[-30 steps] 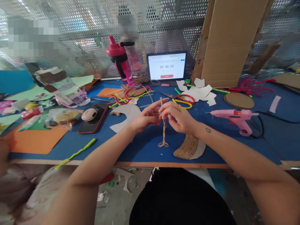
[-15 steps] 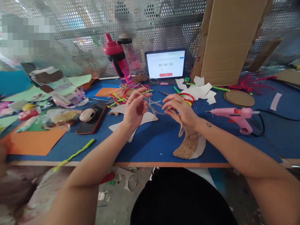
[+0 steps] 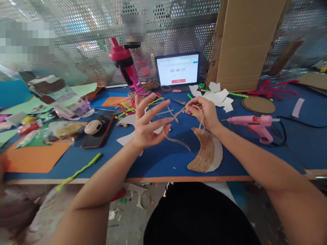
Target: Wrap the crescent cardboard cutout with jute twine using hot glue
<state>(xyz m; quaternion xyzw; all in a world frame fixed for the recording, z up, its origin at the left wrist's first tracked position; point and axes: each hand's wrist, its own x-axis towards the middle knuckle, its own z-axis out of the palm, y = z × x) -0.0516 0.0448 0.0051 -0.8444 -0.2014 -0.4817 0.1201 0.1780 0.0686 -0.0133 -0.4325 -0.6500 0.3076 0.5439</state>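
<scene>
My left hand [image 3: 150,124] is raised over the table, its upper fingers spread. Its thumb and index finger are close together on a strand of jute twine [image 3: 180,114], and a loose tail hangs below the thumb. My right hand [image 3: 204,110] pinches the twine with its fingertips, and a loop drapes down from it. Just below that hand lies a white crescent-shaped piece [image 3: 217,156], partly covered with rows of twine [image 3: 204,153]. The draped twine reaches down to the top of the crescent.
A pink glue gun [image 3: 251,122] with a cord lies right. Scissors [image 3: 178,101], white paper scraps [image 3: 217,97] and a cardboard disc [image 3: 258,104] lie further back. A tablet [image 3: 178,69], pink bottle [image 3: 124,64] and cardboard panel [image 3: 245,44] stand behind. A phone [image 3: 102,136] is left.
My left hand has spread its fingers, and a twine tail now swings below its thumb. My right hand has lifted slightly, uncovering more of the crescent's top.
</scene>
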